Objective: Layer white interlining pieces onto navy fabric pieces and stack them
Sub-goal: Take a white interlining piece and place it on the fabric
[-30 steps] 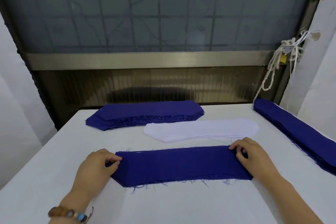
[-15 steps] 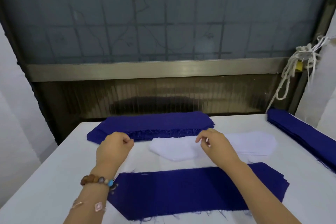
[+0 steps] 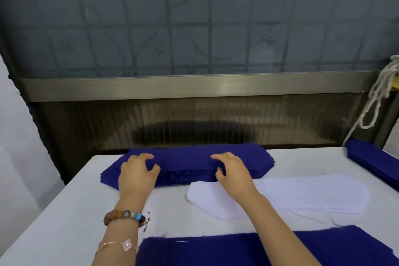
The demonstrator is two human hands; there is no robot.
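A thick stack of navy fabric pieces point(image 3: 187, 161) lies at the far edge of the white table point(image 3: 64, 211). My left hand point(image 3: 138, 171) rests on its left part, fingers spread over the top and thumb at the frayed front edge. My right hand point(image 3: 234, 171) lies the same way on its middle. Neither hand has lifted a piece. A stack of white interlining pieces point(image 3: 306, 194) sits just right of my right wrist, its left end partly hidden by my forearm. Another navy stack point(image 3: 226, 250) lies nearest me, under my forearms.
A third navy stack point(image 3: 380, 163) runs along the table's right edge. A white rope point(image 3: 377, 97) hangs at the right by the window frame. A metal rail point(image 3: 194, 86) and dark ribbed panel stand directly behind the table's far edge.
Both hands left the ends of the near navy stack, rose over the white interlining, and now rest on the far navy stack. The view has shifted forward.
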